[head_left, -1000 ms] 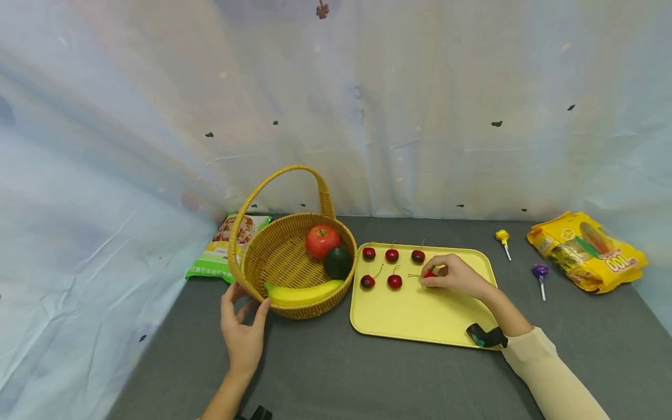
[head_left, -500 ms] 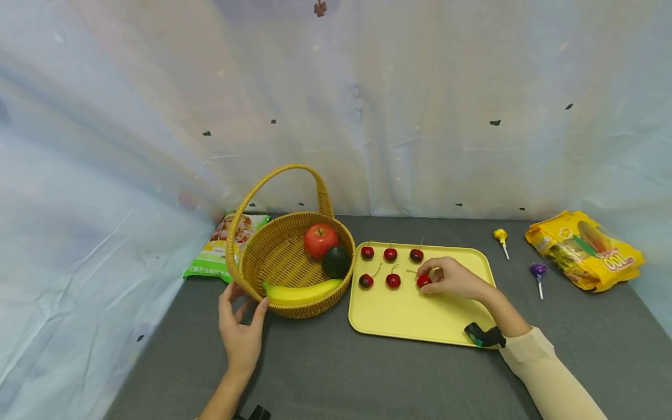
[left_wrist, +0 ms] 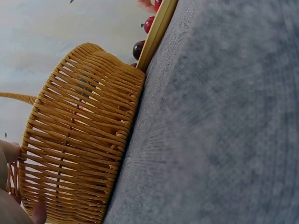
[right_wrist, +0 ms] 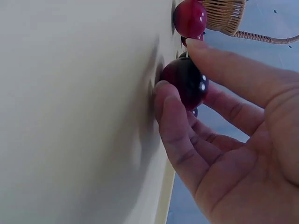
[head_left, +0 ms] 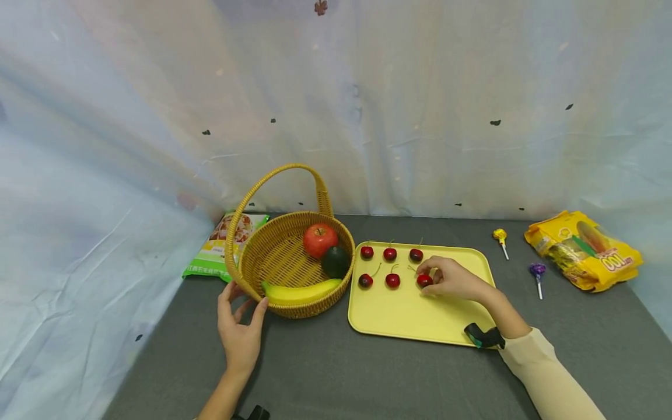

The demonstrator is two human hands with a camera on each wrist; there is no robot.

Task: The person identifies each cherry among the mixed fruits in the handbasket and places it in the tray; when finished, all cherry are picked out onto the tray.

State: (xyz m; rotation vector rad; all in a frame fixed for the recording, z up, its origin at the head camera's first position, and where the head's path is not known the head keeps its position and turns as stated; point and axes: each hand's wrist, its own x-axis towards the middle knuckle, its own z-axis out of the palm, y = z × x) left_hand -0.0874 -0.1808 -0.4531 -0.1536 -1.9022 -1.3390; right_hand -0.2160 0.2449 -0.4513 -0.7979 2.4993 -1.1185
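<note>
My left hand (head_left: 240, 341) holds the near left side of a yellow wicker basket (head_left: 294, 311), thumb at the rim and fingers by the foot of its handle. Inside lie a banana (head_left: 301, 293), a red apple (head_left: 320, 240) and a dark green avocado-like fruit (head_left: 335, 262). With thumb and fingers my right hand (head_left: 455, 280) holds a dark red cherry (right_wrist: 187, 83) low over a yellow tray (head_left: 399, 318). Several other cherries stand on the tray in two rows, among them one cherry (head_left: 392, 280) just left of the held one.
A green and white food packet (head_left: 214, 256) lies behind the basket at left. Right of the tray are a yellow lollipop (head_left: 501, 235), a purple lollipop (head_left: 538, 270) and a yellow snack bag (head_left: 585, 251). A pale curtain (head_left: 399, 116) hangs along the table's back edge.
The right hand has drawn the cherry slightly left, toward its row, and more of the cherry shows between the fingers. The left hand stays on the basket.
</note>
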